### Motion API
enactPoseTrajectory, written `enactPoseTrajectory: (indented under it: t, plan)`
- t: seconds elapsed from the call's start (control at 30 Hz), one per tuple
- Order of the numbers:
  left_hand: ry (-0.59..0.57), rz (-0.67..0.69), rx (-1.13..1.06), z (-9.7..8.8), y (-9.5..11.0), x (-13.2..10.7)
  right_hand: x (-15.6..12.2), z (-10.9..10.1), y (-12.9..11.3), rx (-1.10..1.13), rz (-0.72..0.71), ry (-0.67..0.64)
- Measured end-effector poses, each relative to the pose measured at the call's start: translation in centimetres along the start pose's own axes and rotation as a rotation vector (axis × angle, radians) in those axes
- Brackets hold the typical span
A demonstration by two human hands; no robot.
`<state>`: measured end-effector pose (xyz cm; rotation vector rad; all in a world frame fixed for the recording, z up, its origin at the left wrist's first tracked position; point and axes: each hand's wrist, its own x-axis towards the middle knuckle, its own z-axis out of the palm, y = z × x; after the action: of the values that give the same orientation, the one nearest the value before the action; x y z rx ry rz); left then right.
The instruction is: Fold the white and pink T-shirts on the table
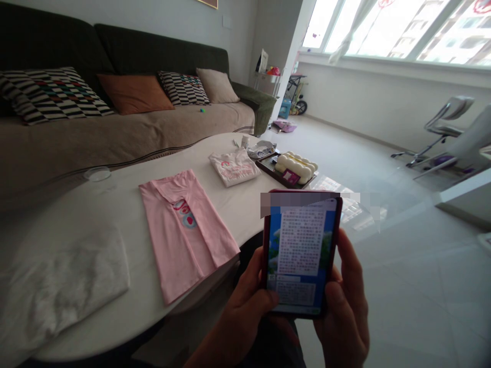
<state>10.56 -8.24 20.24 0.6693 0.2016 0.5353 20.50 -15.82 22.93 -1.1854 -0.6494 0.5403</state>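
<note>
A smartphone with a lit screen full of text is held upright in front of me. My left hand grips its left edge, the thumb lying over the lower left corner of the screen. Along the right edge, the fingers and thumb of my right hand are closed on it. Left of the phone, a pink shirt lies on the white table with its sides folded inward. Behind that is a white shirt with a pink print, folded into a small square.
Greyish-white fabric lies crumpled at the table's near left. A clear round lid and a dark tray with a cream bubbled object are on the table. Behind runs a sofa with cushions. A chair stands far right.
</note>
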Motion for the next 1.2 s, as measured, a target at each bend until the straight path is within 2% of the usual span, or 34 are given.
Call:
enactPoseTrajectory:
  t: [0.37, 0.53, 0.63, 0.73, 0.9, 1.0, 1.2]
  plan:
    - [0.001, -0.012, -0.005, 0.2, 0.3, 0.1, 0.2, -0.5, 0.3, -0.014, -0.006, -0.065]
    - [-0.044, 0.007, -0.032, -0.2, 0.7, 0.7, 0.3, 0.2, -0.5, -0.094, 0.037, -0.168]
    - [-0.050, 0.069, -0.032, -0.5, 1.1, 1.2, 0.7, 0.6, -0.8, -0.132, 0.072, -0.239]
    - [-0.008, 0.123, -0.035, -0.6, 1.3, 1.5, 1.4, 0.6, -0.6, -0.141, 0.091, -0.298]
    - [-0.014, 0.116, -0.023, -1.2, 1.6, 1.4, 2.0, 0.2, 0.4, -0.178, 0.111, -0.343]
    - [-0.007, 0.110, 0.021, -1.6, 1.8, 1.1, 2.1, 0.2, 1.0, -0.097, 0.130, -0.395]
    - [0.068, 0.110, 0.087, -2.2, 2.5, 0.6, 3.2, 0.3, 2.3, 0.283, 0.223, -0.535]
